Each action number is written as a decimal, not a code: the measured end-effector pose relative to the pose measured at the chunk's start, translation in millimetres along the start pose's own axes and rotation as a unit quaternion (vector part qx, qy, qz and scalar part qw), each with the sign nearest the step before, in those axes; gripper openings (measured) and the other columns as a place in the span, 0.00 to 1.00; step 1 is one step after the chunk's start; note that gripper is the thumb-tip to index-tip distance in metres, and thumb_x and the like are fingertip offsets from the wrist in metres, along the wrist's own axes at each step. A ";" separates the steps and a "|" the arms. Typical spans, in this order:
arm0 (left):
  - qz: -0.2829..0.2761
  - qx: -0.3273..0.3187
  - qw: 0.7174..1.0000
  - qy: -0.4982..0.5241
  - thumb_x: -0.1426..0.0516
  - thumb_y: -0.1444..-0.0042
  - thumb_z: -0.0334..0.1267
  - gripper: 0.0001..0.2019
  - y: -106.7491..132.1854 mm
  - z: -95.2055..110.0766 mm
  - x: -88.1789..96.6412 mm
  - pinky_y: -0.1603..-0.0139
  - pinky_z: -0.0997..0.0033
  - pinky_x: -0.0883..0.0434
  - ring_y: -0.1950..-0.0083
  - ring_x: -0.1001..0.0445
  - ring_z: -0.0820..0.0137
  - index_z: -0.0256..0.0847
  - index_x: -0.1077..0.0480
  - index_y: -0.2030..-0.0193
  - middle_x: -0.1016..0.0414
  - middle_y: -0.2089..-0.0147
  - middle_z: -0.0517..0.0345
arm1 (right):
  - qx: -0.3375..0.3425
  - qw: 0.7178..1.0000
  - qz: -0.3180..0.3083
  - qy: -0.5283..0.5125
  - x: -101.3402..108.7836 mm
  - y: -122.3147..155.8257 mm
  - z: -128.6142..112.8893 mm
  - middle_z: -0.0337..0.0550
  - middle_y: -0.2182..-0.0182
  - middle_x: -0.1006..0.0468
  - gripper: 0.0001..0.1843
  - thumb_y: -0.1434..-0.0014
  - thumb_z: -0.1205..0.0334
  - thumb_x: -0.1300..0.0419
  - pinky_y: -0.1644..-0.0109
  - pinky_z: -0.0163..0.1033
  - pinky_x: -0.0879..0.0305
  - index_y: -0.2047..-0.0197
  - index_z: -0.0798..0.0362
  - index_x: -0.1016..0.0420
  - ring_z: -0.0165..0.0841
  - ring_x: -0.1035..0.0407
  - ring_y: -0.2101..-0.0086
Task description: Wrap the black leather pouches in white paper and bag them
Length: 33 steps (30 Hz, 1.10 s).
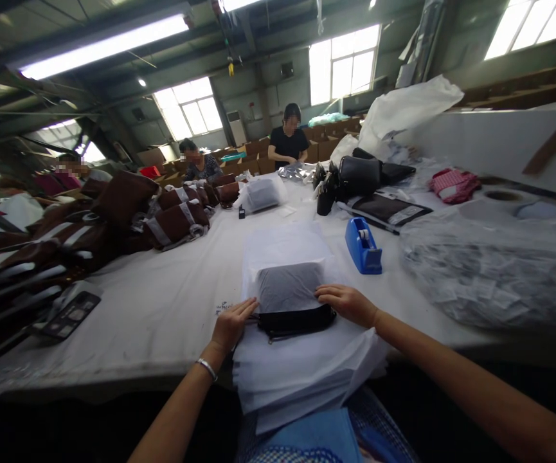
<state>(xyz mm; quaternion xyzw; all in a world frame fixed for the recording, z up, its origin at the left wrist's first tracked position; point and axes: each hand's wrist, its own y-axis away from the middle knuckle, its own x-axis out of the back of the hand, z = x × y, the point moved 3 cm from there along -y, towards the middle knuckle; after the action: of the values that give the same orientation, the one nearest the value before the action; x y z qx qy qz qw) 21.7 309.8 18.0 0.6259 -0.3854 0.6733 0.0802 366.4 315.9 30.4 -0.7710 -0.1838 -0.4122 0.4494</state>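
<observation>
A black bag [297,321] with a zipper lies on a stack of white tissue paper [282,241]. A thin translucent sheet [290,287] covers its upper part, leaving the dark front edge bare. My left hand [232,325] touches the bag's left side, fingers stretched out. On the opposite side, the extended fingers of my right hand [348,302] rest on the sheet's edge and the bag; its thumb is hidden. More white sheets [306,379] hang over the table's near edge, toward my lap.
A blue tape dispenser [363,247] stands right of the paper. Brown bags [176,225] are piled at left, black bags [359,175] at back right. A large clear plastic bag of small packets [490,270] covers the right side. Co-workers, one in a black shirt [288,143], are across the table.
</observation>
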 end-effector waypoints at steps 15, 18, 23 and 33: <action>-0.051 -0.049 0.994 0.089 0.51 0.34 0.41 0.22 -75.5 69.3 12.2 0.30 0.51 0.44 0.29 0.44 0.61 0.45 0.40 0.34 0.41 0.30 0.53 | -0.029 0.998 -0.047 0.012 5.1 9.7 5.8 0.48 0.55 0.21 0.19 0.34 0.70 0.55 0.47 0.47 0.28 0.55 0.50 0.23 0.38 0.29 0.51; -0.070 -0.030 0.993 0.085 0.52 0.33 0.43 0.23 -70.8 82.0 -7.9 0.30 0.43 0.49 0.27 0.51 0.57 0.47 0.42 0.33 0.46 0.28 0.53 | -0.060 0.995 -0.080 -0.002 14.0 15.9 2.1 0.46 0.57 0.21 0.19 0.33 0.69 0.55 0.50 0.44 0.28 0.55 0.50 0.23 0.37 0.28 0.54; -0.059 -0.012 0.995 0.080 0.54 0.32 0.42 0.21 -57.4 85.8 -17.8 0.29 0.43 0.53 0.26 0.53 0.57 0.48 0.41 0.33 0.47 0.28 0.54 | -0.132 0.982 -0.087 -0.098 42.5 14.4 -28.4 0.44 0.56 0.21 0.14 0.31 0.59 0.48 0.51 0.40 0.30 0.50 0.48 0.23 0.37 0.27 0.57; -0.058 -0.008 0.995 0.085 0.53 0.32 0.41 0.22 -58.4 86.2 -16.9 0.29 0.42 0.54 0.26 0.53 0.56 0.48 0.41 0.33 0.47 0.28 0.54 | -0.161 0.931 -0.320 -0.077 36.0 11.9 -104.7 0.41 0.65 0.21 0.15 0.45 0.51 0.32 0.63 0.37 0.34 0.56 0.46 0.20 0.38 0.26 0.66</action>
<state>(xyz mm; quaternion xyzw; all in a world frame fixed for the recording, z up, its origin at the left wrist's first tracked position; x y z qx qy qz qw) 127.0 303.0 20.1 0.5869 -0.3458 0.7150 0.1570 346.2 218.0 79.6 -0.7626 -0.3858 -0.4976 0.1482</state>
